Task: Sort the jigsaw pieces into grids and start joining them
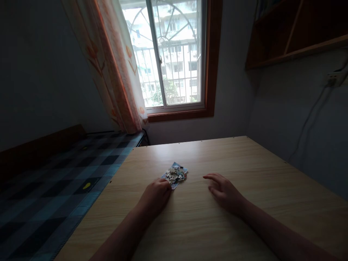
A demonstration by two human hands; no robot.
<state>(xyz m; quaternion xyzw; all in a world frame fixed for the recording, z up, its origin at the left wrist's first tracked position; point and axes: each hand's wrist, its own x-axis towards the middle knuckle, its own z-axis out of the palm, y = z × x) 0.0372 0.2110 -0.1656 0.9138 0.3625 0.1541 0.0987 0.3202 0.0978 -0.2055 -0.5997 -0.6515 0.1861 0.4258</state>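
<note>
A small heap of jigsaw puzzle pieces (176,174) lies on a bluish card or sheet (174,165) near the middle of the wooden table (190,217). At the sheet's lower left corner is my left hand (158,192), its fingers curled together and touching the edge; whether they pinch the sheet or a piece is too small to tell. My right hand (223,190) rests to the right of the heap, apart from it, with index finger and thumb spread and nothing held.
A bed with a checked cover (89,174) stands along the table's left side. Behind the table are a window (174,54) and a curtain (116,72). A wooden shelf (288,32) and a socket with a cord (335,78) are on the right wall.
</note>
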